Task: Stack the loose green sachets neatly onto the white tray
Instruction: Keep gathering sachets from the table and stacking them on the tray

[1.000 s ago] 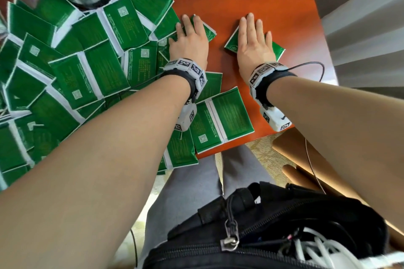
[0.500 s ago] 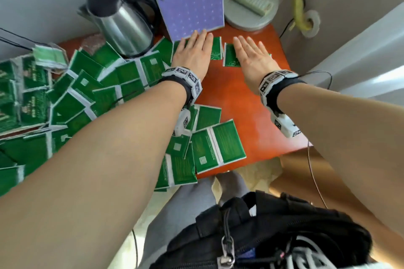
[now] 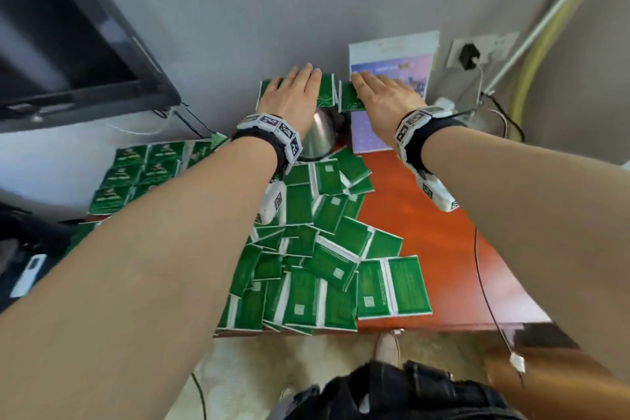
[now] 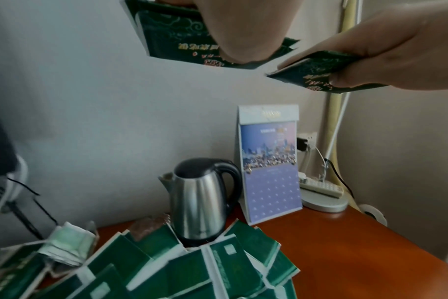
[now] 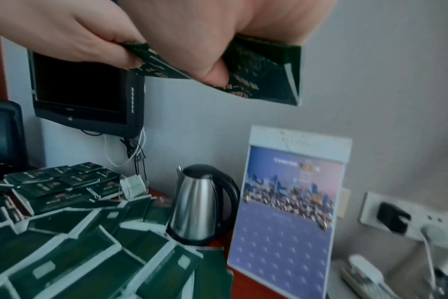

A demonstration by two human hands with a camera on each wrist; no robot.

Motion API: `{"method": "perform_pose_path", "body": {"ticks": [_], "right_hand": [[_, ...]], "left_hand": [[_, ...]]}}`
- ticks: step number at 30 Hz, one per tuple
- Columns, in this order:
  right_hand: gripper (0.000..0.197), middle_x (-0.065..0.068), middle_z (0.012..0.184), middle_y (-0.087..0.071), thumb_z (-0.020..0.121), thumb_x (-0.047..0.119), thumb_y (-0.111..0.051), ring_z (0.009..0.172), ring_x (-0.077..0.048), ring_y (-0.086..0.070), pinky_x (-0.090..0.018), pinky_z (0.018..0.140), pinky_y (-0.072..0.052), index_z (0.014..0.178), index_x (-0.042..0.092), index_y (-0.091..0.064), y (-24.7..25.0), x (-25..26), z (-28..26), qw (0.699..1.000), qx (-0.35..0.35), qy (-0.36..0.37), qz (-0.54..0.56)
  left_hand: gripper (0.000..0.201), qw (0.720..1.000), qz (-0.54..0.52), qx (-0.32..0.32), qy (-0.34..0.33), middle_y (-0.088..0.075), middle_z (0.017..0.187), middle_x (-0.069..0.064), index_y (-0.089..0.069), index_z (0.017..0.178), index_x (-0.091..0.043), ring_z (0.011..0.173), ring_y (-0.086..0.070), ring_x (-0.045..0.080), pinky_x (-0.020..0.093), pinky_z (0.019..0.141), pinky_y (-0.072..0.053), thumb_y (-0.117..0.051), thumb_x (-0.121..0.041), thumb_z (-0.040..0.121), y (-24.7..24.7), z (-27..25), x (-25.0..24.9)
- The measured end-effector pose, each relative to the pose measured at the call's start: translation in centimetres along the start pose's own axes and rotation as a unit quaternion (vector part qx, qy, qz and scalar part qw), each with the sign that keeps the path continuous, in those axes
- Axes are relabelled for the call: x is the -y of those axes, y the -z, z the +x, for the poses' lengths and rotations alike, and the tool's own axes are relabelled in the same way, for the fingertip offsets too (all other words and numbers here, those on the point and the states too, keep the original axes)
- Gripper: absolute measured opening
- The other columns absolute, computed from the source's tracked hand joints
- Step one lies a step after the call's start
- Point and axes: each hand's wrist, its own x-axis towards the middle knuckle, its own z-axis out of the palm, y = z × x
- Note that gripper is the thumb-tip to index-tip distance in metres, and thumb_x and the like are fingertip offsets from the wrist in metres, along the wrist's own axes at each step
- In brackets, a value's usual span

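Head view: both arms stretched forward and raised above the tabletop (image 3: 439, 235), palms down, left hand (image 3: 292, 95) and right hand (image 3: 385, 95) side by side in front of the wall. Wrist views show each hand pinching a green sachet between thumb below and fingers on top: left sachet (image 3: 325, 95), right sachet (image 3: 349, 100), edges nearly touching. Loose sachets (image 3: 327, 259) lie heaped on the tabletop below by the kettle (image 4: 200, 202); tray not identifiable.

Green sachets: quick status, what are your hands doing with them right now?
Left hand holds one sachet aloft, right hand another. Loose pile on table. Kettle below the hands. White tray not identifiable.
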Motion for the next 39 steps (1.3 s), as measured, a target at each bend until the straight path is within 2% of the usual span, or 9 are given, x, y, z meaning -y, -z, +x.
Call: {"method": "perform_pose_path", "body": {"ticks": [3, 6, 11, 15, 19, 22, 26, 32, 39], "right_hand": [[0.073, -0.014, 0.163, -0.017, 0.095, 0.003, -0.044, 0.148, -0.033, -0.021, -0.05, 0.12, -0.02, 0.158, 0.007, -0.006, 4.4, 4.7, 0.6, 0.999, -0.039, 0.011, -0.023], [0.071, -0.014, 0.16, -0.027, 0.094, 0.006, -0.049, 0.145, -0.032, -0.028, -0.049, 0.118, -0.024, 0.157, 0.007, -0.016, 9.2, 10.8, 0.9, 0.992, -0.115, 0.019, -0.046], [0.068, -0.013, 0.158, -0.03, 0.093, 0.003, -0.045, 0.145, -0.031, -0.029, -0.049, 0.119, -0.024, 0.156, 0.008, -0.019, 16.0, 22.9, 0.6, 0.978, -0.197, 0.017, -0.068], [0.068, -0.013, 0.159, -0.03, 0.092, 0.001, -0.041, 0.146, -0.031, -0.027, -0.05, 0.119, -0.023, 0.156, 0.008, -0.019, 19.7, 32.0, 0.1, 0.974, -0.211, 0.033, -0.074], [0.071, -0.013, 0.159, -0.029, 0.091, -0.002, -0.041, 0.147, -0.031, -0.026, -0.048, 0.121, -0.02, 0.157, 0.009, -0.018, 22.5, 38.3, 0.3, 0.972, -0.218, 0.036, -0.08], [0.071, -0.013, 0.159, -0.029, 0.091, -0.001, -0.041, 0.146, -0.031, -0.026, -0.047, 0.12, -0.02, 0.157, 0.008, -0.016, 22.9, 41.8, 0.9, 0.972, -0.215, 0.049, -0.087], [0.07, -0.014, 0.156, -0.032, 0.092, 0.0, -0.043, 0.145, -0.032, -0.029, -0.047, 0.119, -0.023, 0.157, 0.007, -0.017, 22.3, 45.1, 2.6, 0.972, -0.21, 0.058, -0.083], [0.068, -0.015, 0.156, -0.034, 0.093, 0.002, -0.044, 0.143, -0.032, -0.031, -0.045, 0.117, -0.026, 0.156, 0.006, -0.02, 20.2, 48.3, 7.4, 0.975, -0.199, 0.064, -0.078], [0.074, -0.013, 0.157, -0.032, 0.09, -0.001, -0.048, 0.146, -0.032, -0.027, -0.047, 0.121, -0.02, 0.157, 0.009, -0.018, 20.2, 51.2, 14.3, 0.978, -0.188, 0.064, -0.067]], "left_hand": [[0.069, 0.999, 0.002, -0.044, 0.011, -0.017, 0.165, 0.01, -0.015, 0.158, -0.008, 0.151, -0.019, 0.026, 0.046, 0.121, -0.022, -0.042, 0.0, 0.096, 3.2, -3.1, 5.1], [0.072, 0.996, 0.007, -0.083, 0.012, -0.02, 0.164, 0.01, -0.018, 0.157, -0.007, 0.151, -0.021, 0.028, 0.046, 0.12, -0.022, -0.049, -0.001, 0.093, 6.7, -6.6, 11.3], [0.069, 0.991, 0.027, -0.132, 0.012, -0.024, 0.162, 0.014, -0.021, 0.156, -0.005, 0.148, -0.026, 0.03, 0.048, 0.118, -0.026, -0.046, 0.0, 0.092, 11.7, -13.8, 22.2], [0.067, 0.991, 0.04, -0.127, 0.028, -0.022, 0.163, 0.014, -0.022, 0.156, -0.005, 0.15, -0.023, 0.031, 0.049, 0.12, -0.023, -0.05, -0.003, 0.095, 14.0, -19.9, 29.2], [0.073, 0.99, 0.04, -0.127, 0.052, -0.015, 0.166, 0.011, -0.015, 0.158, -0.007, 0.153, -0.015, 0.027, 0.048, 0.122, -0.019, -0.052, -0.002, 0.095, 15.5, -23.9, 34.5], [0.075, 0.989, 0.027, -0.132, 0.062, -0.015, 0.166, 0.01, -0.014, 0.159, -0.008, 0.153, -0.015, 0.026, 0.047, 0.122, -0.018, -0.05, 0.001, 0.094, 15.3, -25.7, 37.2], [0.072, 0.989, 0.025, -0.127, 0.071, -0.015, 0.166, 0.01, -0.015, 0.158, -0.007, 0.152, -0.015, 0.025, 0.047, 0.122, -0.019, -0.049, -0.003, 0.096, 13.9, -26.7, 40.1], [0.07, 0.99, 0.026, -0.117, 0.077, -0.014, 0.166, 0.009, -0.015, 0.158, -0.009, 0.153, -0.015, 0.025, 0.047, 0.121, -0.02, -0.049, -0.006, 0.097, 10.9, -25.3, 44.6], [0.07, 0.991, 0.023, -0.109, 0.079, -0.014, 0.166, 0.008, -0.017, 0.158, -0.01, 0.153, -0.016, 0.025, 0.047, 0.121, -0.021, -0.05, -0.003, 0.096, 8.9, -22.7, 51.3]]}}
